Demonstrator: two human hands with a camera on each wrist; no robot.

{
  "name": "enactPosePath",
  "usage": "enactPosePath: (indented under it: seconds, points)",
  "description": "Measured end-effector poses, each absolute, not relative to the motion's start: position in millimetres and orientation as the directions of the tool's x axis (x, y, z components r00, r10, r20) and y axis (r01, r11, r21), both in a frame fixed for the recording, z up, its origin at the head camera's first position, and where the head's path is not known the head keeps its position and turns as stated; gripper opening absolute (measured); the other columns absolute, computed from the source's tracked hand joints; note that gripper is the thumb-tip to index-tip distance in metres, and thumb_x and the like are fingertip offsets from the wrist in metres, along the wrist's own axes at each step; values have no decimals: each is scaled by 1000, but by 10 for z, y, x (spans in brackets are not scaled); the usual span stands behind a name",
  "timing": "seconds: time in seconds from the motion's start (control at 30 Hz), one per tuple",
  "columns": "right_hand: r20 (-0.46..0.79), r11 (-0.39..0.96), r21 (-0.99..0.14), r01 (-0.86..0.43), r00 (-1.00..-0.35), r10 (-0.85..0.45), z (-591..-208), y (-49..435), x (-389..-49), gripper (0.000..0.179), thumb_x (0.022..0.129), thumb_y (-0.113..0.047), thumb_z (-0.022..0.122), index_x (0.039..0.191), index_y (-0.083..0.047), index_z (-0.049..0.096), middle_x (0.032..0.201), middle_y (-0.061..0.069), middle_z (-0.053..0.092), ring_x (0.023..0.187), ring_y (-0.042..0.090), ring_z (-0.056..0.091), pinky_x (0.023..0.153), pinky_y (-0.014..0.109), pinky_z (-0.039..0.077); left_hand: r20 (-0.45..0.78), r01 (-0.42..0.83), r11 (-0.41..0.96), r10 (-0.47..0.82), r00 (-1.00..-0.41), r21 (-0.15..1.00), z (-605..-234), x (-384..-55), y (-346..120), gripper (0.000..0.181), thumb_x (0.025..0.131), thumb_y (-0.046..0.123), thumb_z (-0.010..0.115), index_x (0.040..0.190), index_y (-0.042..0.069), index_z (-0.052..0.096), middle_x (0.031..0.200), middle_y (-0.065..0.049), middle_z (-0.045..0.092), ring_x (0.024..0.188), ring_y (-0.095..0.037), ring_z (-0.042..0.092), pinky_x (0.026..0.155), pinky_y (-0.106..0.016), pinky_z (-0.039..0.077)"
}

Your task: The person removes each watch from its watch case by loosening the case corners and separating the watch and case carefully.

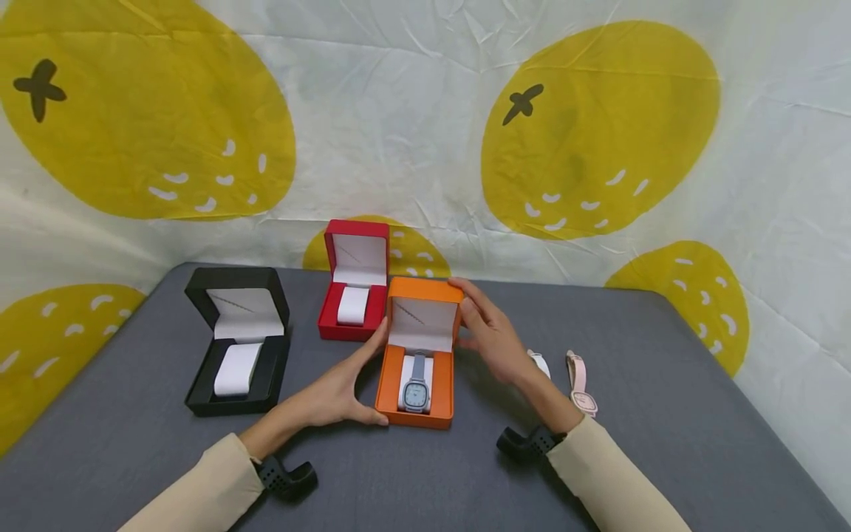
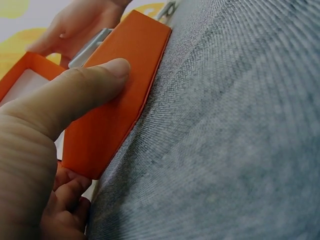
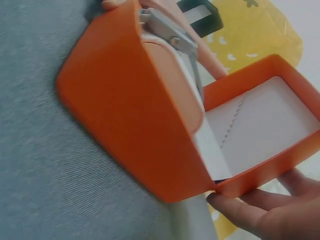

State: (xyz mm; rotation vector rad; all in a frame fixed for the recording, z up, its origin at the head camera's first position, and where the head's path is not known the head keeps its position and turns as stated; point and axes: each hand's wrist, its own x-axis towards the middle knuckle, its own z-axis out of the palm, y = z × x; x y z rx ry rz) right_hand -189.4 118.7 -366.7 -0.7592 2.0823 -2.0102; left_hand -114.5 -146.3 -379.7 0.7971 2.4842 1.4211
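An orange watch box (image 1: 415, 355) stands with its lid up on the table. On the white cushion inside sits a watch (image 1: 416, 391) with a squarish face and a grey-blue strap. My left hand (image 1: 339, 388) grips the left side of the base, its thumb (image 2: 95, 85) across the front wall and its other fingers farther back. At the lid's upper right corner, my right hand (image 1: 492, 336) holds the raised lid (image 3: 270, 125), with fingers behind it. To the right of that hand lie a pink watch (image 1: 580, 384) and a white watch (image 1: 540, 363), partly hidden by the forearm.
A black watch box (image 1: 239, 369) with a white cushion stands at the left, lid up. Behind the orange box is a red watch box (image 1: 355, 295), also with lid raised and a white cushion. A patterned cloth (image 1: 392, 111) hangs behind the grey table (image 1: 399, 488).
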Motion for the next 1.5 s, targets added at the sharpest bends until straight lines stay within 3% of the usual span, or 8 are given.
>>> enactPosePath:
  seconds: [0.3,0.57,0.8,1.0,1.23,1.5]
  points:
    - [187,14,-978,-210,-894,-407,-3639,1145,-1947,45,102,-37,44,145,-26,39,140,11,41,113,41,56,79,58,50,136,381,421,506,-852,823,-3834,-1142,-1456,122,65,15,88,154,11,5,155,-14,21,135,-29,32,109,-53,22]
    - [208,-9,-974,-226,-880,-426,-3653,1176,-1911,46,103,-34,42,148,-29,35,142,11,40,118,39,52,81,57,49,131,403,458,517,-846,792,-4152,-1318,-1531,127,64,35,89,153,33,-2,157,5,13,139,-15,23,111,-48,21]
    - [248,84,-948,-308,-877,-412,-3751,1257,-1809,57,102,-16,47,150,-39,26,147,10,36,129,31,43,90,56,45,66,361,505,511,-857,784,-4148,-1317,-1521,125,64,48,85,151,41,-4,157,10,9,139,-14,20,111,-50,22]
    - [292,172,-902,-395,-854,-431,-3751,1305,-1699,66,98,-15,54,151,-38,22,146,8,38,127,30,46,97,46,44,95,375,462,522,-848,804,-4159,-1305,-1539,125,65,45,86,152,37,-4,158,7,10,140,-15,21,111,-51,21]
    - [294,192,-894,-405,-854,-429,-3861,1362,-1564,64,98,-15,56,150,-37,26,145,10,40,125,31,48,98,44,43,117,383,441,519,-846,812,-4157,-1281,-1558,125,65,44,86,153,35,-1,158,3,14,140,-18,21,111,-53,19]
    - [348,208,-840,-501,-792,-502,-3925,1451,-1439,57,96,-11,58,148,-16,34,144,10,42,126,31,47,96,47,43,200,404,427,446,-872,809,-4064,-1183,-1572,102,71,39,84,152,27,24,146,-2,37,130,-24,37,103,-50,35]
